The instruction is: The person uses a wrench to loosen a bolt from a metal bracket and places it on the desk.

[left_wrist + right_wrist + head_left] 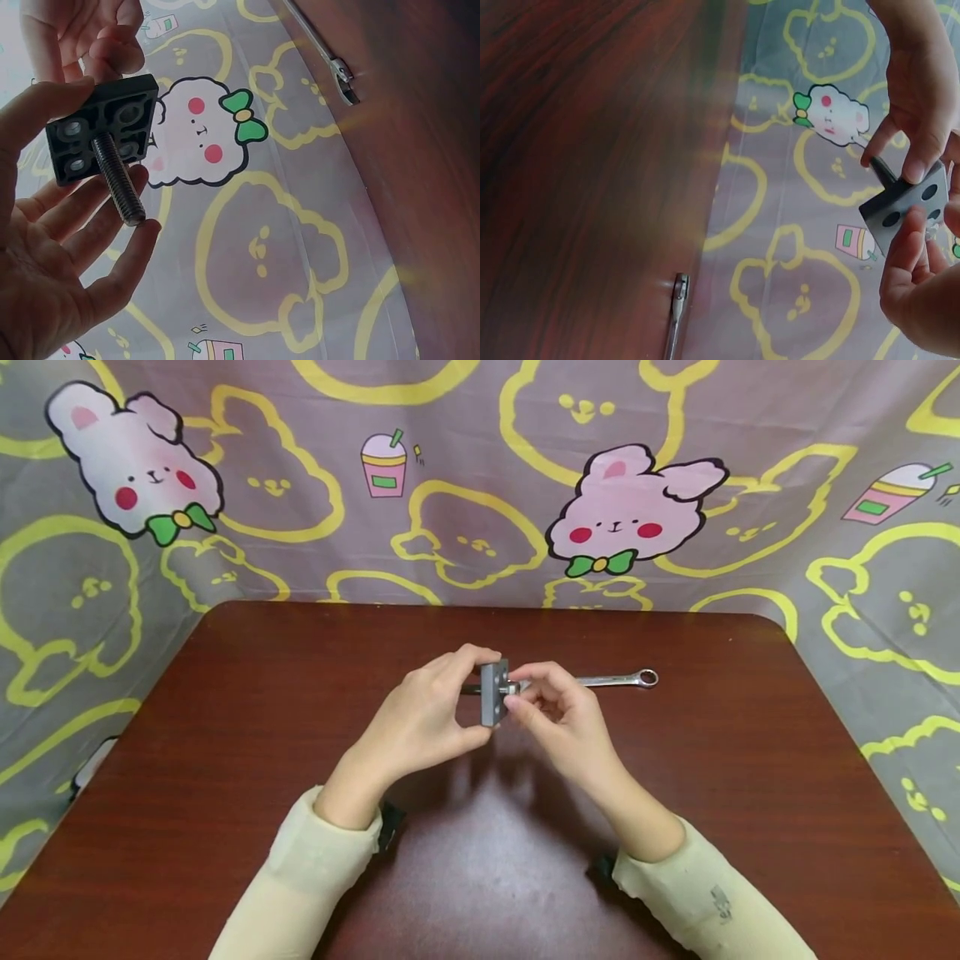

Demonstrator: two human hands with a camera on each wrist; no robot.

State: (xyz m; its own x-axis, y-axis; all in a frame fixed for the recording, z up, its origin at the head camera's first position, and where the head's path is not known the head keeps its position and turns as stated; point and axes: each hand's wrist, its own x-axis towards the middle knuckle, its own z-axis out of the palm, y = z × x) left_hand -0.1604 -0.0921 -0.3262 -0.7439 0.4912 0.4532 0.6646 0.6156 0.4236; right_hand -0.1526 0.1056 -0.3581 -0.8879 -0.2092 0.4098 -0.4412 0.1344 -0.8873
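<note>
My left hand (420, 718) grips a small dark grey square plate (492, 693) by its edges, thumb below and fingers above. The plate has holes near its corners and is held upright above the table. A threaded bolt (118, 184) runs through its middle, and the long threaded shank sticks out on the left hand's side. On the opposite face, my right hand (566, 718) pinches a small silvery piece (513, 688) at the plate's centre between thumb and fingers. Whether that piece is a nut or the bolt's head is hidden by the fingertips.
A silver wrench (618, 680) lies on the dark red-brown table (255, 718) behind the right hand, its ring end pointing right. Cloth (465, 460) printed with cartoon rabbits hangs along the table's back and sides.
</note>
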